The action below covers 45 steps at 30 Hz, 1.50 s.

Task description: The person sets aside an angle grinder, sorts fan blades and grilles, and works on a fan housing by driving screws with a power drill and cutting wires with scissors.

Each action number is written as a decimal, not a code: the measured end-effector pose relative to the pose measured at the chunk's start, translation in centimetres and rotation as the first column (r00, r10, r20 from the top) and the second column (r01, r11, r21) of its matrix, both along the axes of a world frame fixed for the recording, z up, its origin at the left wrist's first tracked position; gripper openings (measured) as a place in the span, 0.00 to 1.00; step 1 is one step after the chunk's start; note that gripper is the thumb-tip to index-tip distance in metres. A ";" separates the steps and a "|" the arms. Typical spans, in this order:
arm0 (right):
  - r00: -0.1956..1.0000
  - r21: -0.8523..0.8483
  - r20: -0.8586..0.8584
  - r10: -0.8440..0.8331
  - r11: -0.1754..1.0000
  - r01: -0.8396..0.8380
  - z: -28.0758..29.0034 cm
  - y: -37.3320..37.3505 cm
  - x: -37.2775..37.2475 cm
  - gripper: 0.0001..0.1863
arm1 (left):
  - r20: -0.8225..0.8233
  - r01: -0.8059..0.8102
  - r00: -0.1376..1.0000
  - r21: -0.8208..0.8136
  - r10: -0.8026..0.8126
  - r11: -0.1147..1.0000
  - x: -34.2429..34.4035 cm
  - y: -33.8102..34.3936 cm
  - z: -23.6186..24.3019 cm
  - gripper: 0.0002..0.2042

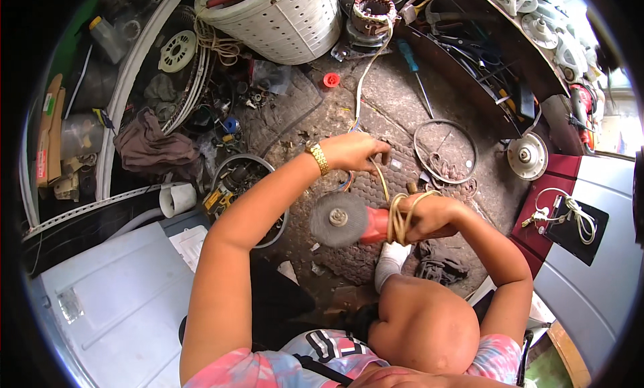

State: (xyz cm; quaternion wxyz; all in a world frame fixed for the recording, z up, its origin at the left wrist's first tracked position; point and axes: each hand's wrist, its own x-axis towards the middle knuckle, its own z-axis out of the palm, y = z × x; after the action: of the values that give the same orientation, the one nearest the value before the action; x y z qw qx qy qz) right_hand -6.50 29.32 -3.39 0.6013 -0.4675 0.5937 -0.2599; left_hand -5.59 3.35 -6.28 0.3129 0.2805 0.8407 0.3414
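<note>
My right hand (431, 217) is wrapped round a red angle grinder (376, 225), with several loops of a pale yellow cord (400, 221) lying about the tool's body and my fingers. The grinder's round grey disc (337, 219) faces up, a nut at its centre. Just beyond it, my left hand (359, 152) has its fingers closed on a stretch of the same cord, which runs down to the loops. A gold-coloured watch (318, 159) is on my left wrist. My palm hides part of the grinder's body.
A white perforated tub (275, 25) and a copper-wound motor stator (373, 15) stand at the back. A blue screwdriver (409, 58) and a metal ring (475, 153) lie on the floor. A tool box (469, 69) is at right; a bowl of parts (282, 228) at left.
</note>
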 end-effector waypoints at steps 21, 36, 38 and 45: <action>0.659 -0.339 -0.478 -0.581 0.814 0.472 -8.2 -6.3 6.3 0.38 | 0.901 -0.780 -0.156 0.138 0.404 -0.610 12.4 7.9 -11.5 0.24; 0.376 0.289 0.600 -0.706 0.630 0.721 -5.3 0.4 10.0 0.34 | 0.780 -0.951 -0.113 0.095 0.616 -0.294 13.4 7.1 -10.2 0.19; 0.034 0.453 0.527 -0.849 0.316 0.834 -7.7 -0.8 12.3 0.27 | 0.585 -0.877 -0.205 0.246 0.785 -0.413 13.2 8.1 -11.4 0.18; 0.872 -0.245 0.187 -0.451 0.839 0.486 -0.2 3.1 9.0 0.18 | 0.753 -0.876 -0.390 -0.125 0.530 -0.466 15.2 2.4 -12.8 0.19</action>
State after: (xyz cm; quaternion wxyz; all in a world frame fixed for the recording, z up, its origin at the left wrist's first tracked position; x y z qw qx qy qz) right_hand 2.54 32.44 -3.59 0.4807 -0.3723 0.6087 -0.5097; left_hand 9.61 5.76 -19.05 -0.0016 -0.5276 0.4011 0.7488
